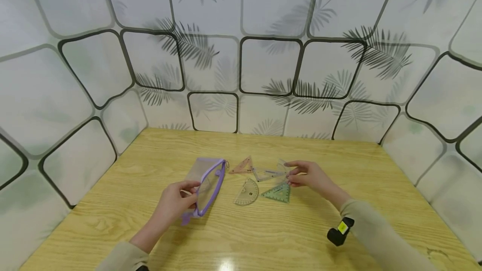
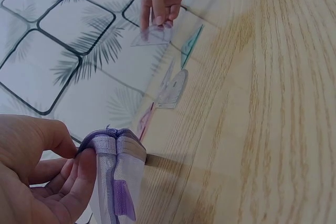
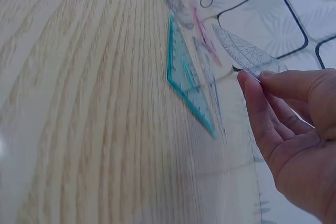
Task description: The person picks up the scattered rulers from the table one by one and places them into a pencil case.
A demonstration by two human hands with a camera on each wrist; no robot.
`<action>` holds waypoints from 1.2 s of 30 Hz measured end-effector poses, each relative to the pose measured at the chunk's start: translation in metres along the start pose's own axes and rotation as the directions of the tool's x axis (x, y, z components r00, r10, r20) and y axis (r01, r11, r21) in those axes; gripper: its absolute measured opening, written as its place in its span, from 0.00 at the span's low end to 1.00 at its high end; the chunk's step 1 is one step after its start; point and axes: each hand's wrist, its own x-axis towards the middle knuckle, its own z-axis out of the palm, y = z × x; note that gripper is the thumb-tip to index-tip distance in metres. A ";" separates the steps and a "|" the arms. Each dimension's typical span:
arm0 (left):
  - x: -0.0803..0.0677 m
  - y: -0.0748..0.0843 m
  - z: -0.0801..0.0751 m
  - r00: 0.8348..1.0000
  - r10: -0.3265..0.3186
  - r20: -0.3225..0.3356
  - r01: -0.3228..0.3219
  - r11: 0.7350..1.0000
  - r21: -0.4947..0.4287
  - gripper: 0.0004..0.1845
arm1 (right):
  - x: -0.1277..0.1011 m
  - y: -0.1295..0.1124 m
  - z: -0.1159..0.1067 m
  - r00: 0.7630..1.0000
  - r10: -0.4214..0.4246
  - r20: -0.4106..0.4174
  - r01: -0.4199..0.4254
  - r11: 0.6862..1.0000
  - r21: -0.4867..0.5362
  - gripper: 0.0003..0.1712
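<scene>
My left hand (image 1: 188,192) grips the near end of a purple-trimmed, see-through pencil pouch (image 1: 209,182) and holds it up on edge on the wooden table (image 1: 263,237); the left wrist view shows thumb and fingers (image 2: 79,174) pinching the pouch (image 2: 119,182) at its zipper end. My right hand (image 1: 291,173) pinches a small clear plastic ruler piece (image 1: 282,164) just above the table; in the right wrist view this clear piece (image 3: 244,51) sits in the fingertips (image 3: 252,85). Below that hand lies a green set square (image 1: 278,192).
Between the hands lie a clear protractor (image 1: 246,191), a pink set square (image 1: 242,166) and a clear triangle ruler (image 1: 267,174). Tile-patterned wall panels (image 1: 241,66) close the table on three sides. A black wrist device (image 1: 340,231) sits on my right sleeve.
</scene>
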 end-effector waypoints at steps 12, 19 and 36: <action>-0.002 0.005 0.000 1.000 0.006 0.000 -0.006 1.000 0.001 0.23 | 0.013 -0.020 0.026 1.000 -0.010 0.023 0.010 0.999 0.030 0.28; -0.002 0.005 0.000 1.000 0.005 0.002 -0.005 1.000 -0.007 0.22 | 0.025 -0.024 0.040 0.999 -0.002 0.042 -0.001 0.998 0.066 0.29; -0.003 0.007 0.000 1.000 -0.006 0.004 0.006 1.000 -0.017 0.22 | 0.045 -0.041 0.065 0.998 0.017 0.064 -0.021 0.997 0.070 0.28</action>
